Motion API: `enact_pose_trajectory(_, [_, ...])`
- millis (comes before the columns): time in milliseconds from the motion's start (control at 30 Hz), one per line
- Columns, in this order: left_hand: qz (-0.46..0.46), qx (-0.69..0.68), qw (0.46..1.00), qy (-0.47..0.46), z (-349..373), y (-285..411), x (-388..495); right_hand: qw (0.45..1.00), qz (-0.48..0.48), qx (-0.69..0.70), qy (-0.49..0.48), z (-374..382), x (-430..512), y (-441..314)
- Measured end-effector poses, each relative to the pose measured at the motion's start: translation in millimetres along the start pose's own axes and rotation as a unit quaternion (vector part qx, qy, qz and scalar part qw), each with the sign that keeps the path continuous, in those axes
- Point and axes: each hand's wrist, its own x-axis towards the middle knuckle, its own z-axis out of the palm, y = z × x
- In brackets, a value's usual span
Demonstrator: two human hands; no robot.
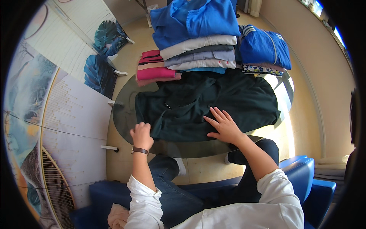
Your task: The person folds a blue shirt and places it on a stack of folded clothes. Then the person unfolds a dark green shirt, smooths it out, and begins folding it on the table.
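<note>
A dark green garment [186, 111] lies spread, with wrinkles, over the oval glass table [171, 148] in front of me. My right hand [224, 126] rests on its near part, palm down with the fingers apart. At the garment's near left corner is my left hand [142, 134], its fingers curled; whether it pinches the cloth cannot be told. A brown-strapped wristwatch or bracelet [140, 150] is on my left wrist.
Behind the garment stands a tall stack of folded clothes [200, 57], a blue garment [194, 23] on top. Pink folded cloths [155, 70] lie at its left, a blue striped jacket [263, 48] on folded clothes at its right. Decorated panels [85, 114] stand left; a blue chair [300, 174] is near me.
</note>
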Motion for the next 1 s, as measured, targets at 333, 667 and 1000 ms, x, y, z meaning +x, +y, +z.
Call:
enact_pose_trajectory(333, [-0.144,-0.113,0.972,0.148,10.7,-31.3,17.1,0.996,-0.005,0.087,0.026,12.4,10.6,-1.9])
enact_pose_trajectory(667, [0.079,-0.205,0.973,0.073,20.8,41.7,41.3,0.979,0.052,0.177,0.088,2.8,25.0,-11.1])
enact_pose_trajectory(1000, [0.059,-0.345,0.923,0.160,-1.2,54.1,41.3,0.932,0.027,0.361,0.011,3.3,44.4,-24.8])
